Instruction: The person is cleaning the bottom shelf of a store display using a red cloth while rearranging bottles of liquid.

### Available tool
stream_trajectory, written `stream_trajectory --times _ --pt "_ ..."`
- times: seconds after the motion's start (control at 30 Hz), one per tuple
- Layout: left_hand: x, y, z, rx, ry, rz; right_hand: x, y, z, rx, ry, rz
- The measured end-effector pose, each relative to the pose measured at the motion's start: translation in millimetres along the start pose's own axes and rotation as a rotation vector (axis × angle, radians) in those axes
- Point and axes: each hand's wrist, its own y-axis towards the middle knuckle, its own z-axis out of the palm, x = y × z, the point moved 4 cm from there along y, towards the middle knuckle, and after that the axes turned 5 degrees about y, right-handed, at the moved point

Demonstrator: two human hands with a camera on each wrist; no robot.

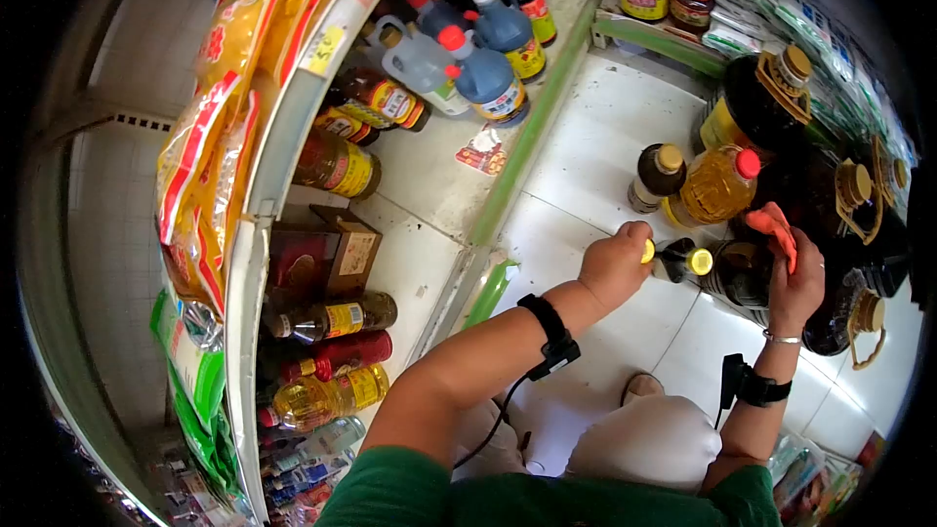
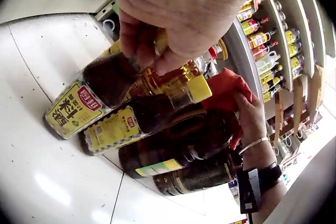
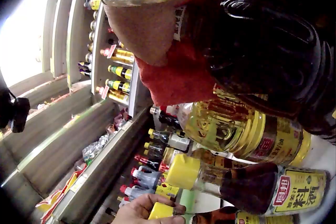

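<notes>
My left hand (image 1: 617, 263) pinches the yellow cap of a dark bottle with a yellow label (image 2: 76, 108), which stands on the white tiles. Right beside it is a like bottle (image 2: 118, 129) with its yellow cap (image 1: 699, 261) uncovered. My right hand (image 1: 798, 283) holds a red cloth (image 3: 173, 77) at the top of a large dark bottle (image 3: 262, 50); the fingers are partly hidden behind the cloth. Behind the small bottles stand an oil bottle with a red cap (image 1: 717, 185) and a brown-capped dark bottle (image 1: 657, 178).
Large dark jugs with rope handles (image 1: 771, 98) crowd the right side. On the left, a shelf with a green edge (image 1: 527, 161) holds sauce bottles, some lying down, and a brown box (image 1: 353, 254). Yellow bags (image 1: 210, 166) hang over the shelf's outer rail.
</notes>
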Motion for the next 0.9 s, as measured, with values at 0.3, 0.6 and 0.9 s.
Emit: stream_trajectory --times 0.3,0.6,0.9 --pt "-6 -7 1 -0.015 0.01 0.007 -6 0 3 -0.004 -0.033 0.043" --pt "-1 -9 -38 0.13 0.042 0.012 32 25 -52 0.023 -0.036 -0.005" --pt "19 -33 -146 0.092 -0.327 -0.028 119 51 -43 0.361 1.463 0.664"
